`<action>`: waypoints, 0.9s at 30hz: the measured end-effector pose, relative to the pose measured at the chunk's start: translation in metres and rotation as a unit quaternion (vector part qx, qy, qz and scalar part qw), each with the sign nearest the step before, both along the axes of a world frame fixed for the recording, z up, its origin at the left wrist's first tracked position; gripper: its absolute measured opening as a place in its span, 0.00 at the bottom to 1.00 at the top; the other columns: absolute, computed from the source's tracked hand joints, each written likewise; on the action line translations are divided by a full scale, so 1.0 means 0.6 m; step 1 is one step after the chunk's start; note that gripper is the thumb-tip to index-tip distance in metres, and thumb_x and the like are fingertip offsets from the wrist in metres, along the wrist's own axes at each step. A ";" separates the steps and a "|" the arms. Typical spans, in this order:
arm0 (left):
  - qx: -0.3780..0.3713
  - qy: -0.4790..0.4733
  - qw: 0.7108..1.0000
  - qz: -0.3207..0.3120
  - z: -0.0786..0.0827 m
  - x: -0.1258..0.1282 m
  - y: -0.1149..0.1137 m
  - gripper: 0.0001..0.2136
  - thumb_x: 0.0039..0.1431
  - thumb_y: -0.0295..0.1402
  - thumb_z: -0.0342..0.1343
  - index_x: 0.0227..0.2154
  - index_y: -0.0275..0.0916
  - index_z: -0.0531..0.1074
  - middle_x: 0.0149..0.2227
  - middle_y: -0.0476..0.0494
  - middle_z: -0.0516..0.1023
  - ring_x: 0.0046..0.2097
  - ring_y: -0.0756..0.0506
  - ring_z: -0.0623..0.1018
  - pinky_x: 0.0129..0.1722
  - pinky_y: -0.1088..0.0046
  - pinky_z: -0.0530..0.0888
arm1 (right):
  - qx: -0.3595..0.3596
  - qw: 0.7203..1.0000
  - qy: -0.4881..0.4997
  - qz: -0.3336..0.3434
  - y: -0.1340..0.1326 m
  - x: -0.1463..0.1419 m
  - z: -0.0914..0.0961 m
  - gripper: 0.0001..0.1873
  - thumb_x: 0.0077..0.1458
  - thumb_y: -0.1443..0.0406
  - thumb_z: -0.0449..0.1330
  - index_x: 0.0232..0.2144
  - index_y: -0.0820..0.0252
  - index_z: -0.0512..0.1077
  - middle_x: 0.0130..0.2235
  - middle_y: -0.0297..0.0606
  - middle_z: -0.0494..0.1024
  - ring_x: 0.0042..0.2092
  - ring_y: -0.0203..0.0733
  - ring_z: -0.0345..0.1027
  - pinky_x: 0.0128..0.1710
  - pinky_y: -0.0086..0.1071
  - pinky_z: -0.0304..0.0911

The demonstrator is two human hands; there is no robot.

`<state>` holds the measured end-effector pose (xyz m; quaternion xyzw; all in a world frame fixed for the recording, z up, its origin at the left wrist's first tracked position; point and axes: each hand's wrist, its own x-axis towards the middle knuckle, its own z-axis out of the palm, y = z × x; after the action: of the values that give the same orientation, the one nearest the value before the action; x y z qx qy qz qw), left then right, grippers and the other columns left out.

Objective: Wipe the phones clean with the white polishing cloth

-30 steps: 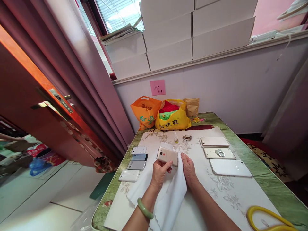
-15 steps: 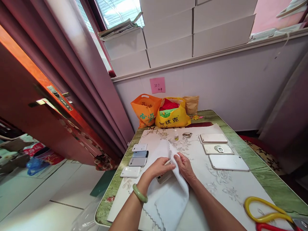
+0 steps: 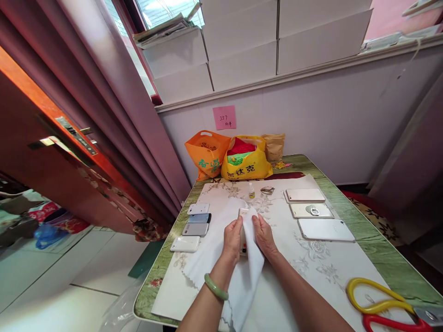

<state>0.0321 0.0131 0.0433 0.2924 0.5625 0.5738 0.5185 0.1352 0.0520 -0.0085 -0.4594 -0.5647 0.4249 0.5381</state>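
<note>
My left hand [image 3: 231, 238], a green bangle [image 3: 216, 287] on its wrist, is closed on the edge of a pale phone [image 3: 243, 248]. The phone stands upright between my hands, partly covered by a white cloth [image 3: 238, 288] with zigzag edges. Fingers bent, my right hand [image 3: 265, 236] grips a fold of that cloth against the phone's right side. Part of the cloth hangs toward the near table edge. Beyond the hands stand a small bottle [image 3: 251, 191] and a pair of glasses [image 3: 267, 190].
Several phones lie left, among them a white phone [image 3: 185, 244]. Three lie right, the nearest a white phone [image 3: 326, 229]. Yellow-and-red scissors [image 3: 379, 306] lie at the near right. An orange bag [image 3: 207, 154], a yellow bag [image 3: 247, 168] and a brown packet [image 3: 274, 146] stand at the back.
The phone has turned from lying slanted to more upright. My left hand has shifted right and now grips the phone's left edge. More cloth spreads out on the left.
</note>
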 end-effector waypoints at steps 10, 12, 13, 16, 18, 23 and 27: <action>0.088 -0.012 0.987 0.131 0.020 0.028 0.029 0.24 0.49 0.53 0.58 0.36 0.35 0.74 0.34 0.43 0.77 0.36 0.46 0.74 0.40 0.70 0.70 | 0.045 0.992 -0.115 0.028 -0.008 -0.004 0.003 0.22 0.62 0.49 0.43 0.31 0.56 0.66 0.26 0.35 0.72 0.28 0.41 0.64 0.31 0.31 0.56; 0.082 -0.015 0.983 0.161 0.021 0.019 0.045 0.24 0.49 0.54 0.57 0.35 0.35 0.74 0.34 0.43 0.77 0.36 0.46 0.74 0.39 0.69 0.70 | 0.053 0.990 -0.126 0.031 -0.009 -0.006 0.001 0.20 0.62 0.49 0.45 0.29 0.55 0.65 0.24 0.34 0.70 0.27 0.41 0.62 0.31 0.31 0.54; 0.082 -0.016 0.981 0.173 0.020 0.014 0.053 0.24 0.49 0.54 0.56 0.35 0.35 0.73 0.33 0.43 0.76 0.35 0.46 0.74 0.39 0.69 0.70 | 0.057 0.989 -0.131 0.032 -0.010 -0.006 0.000 0.20 0.61 0.50 0.45 0.28 0.55 0.65 0.24 0.34 0.69 0.27 0.40 0.61 0.30 0.31 0.53; 0.095 -0.002 0.978 0.188 0.017 0.003 0.067 0.23 0.50 0.55 0.55 0.32 0.37 0.71 0.31 0.46 0.75 0.32 0.48 0.73 0.36 0.71 0.69 | 0.063 0.988 -0.139 0.034 -0.011 -0.008 -0.003 0.19 0.61 0.50 0.47 0.26 0.55 0.64 0.22 0.32 0.67 0.26 0.39 0.59 0.29 0.31 0.50; 0.104 0.038 0.977 0.182 0.017 -0.002 0.068 0.21 0.52 0.55 0.54 0.31 0.38 0.69 0.28 0.49 0.72 0.31 0.49 0.71 0.33 0.73 0.68 | 0.063 0.988 -0.137 0.037 -0.013 -0.009 -0.003 0.19 0.60 0.50 0.48 0.26 0.55 0.65 0.22 0.31 0.66 0.25 0.39 0.59 0.29 0.30 0.50; 0.083 0.201 0.973 0.077 0.020 0.001 0.044 0.19 0.56 0.52 0.51 0.25 0.40 0.65 0.22 0.54 0.65 0.25 0.51 0.64 0.25 0.77 0.62 | 0.027 0.998 -0.054 0.021 -0.013 -0.007 0.000 0.19 0.60 0.49 0.49 0.26 0.55 0.64 0.23 0.31 0.67 0.26 0.39 0.60 0.30 0.30 0.54; 0.074 0.270 0.959 -0.048 0.014 0.001 0.015 0.19 0.56 0.50 0.52 0.23 0.40 0.63 0.22 0.54 0.63 0.26 0.51 0.62 0.26 0.76 0.61 | -0.006 1.000 -0.004 -0.020 -0.003 0.002 0.002 0.23 0.63 0.49 0.41 0.29 0.55 0.64 0.27 0.35 0.70 0.30 0.41 0.64 0.32 0.32 0.60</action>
<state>0.0324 0.0222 0.0515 0.5005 0.6228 0.4877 0.3517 0.1363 0.0501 -0.0074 -0.4749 -0.5551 0.4158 0.5417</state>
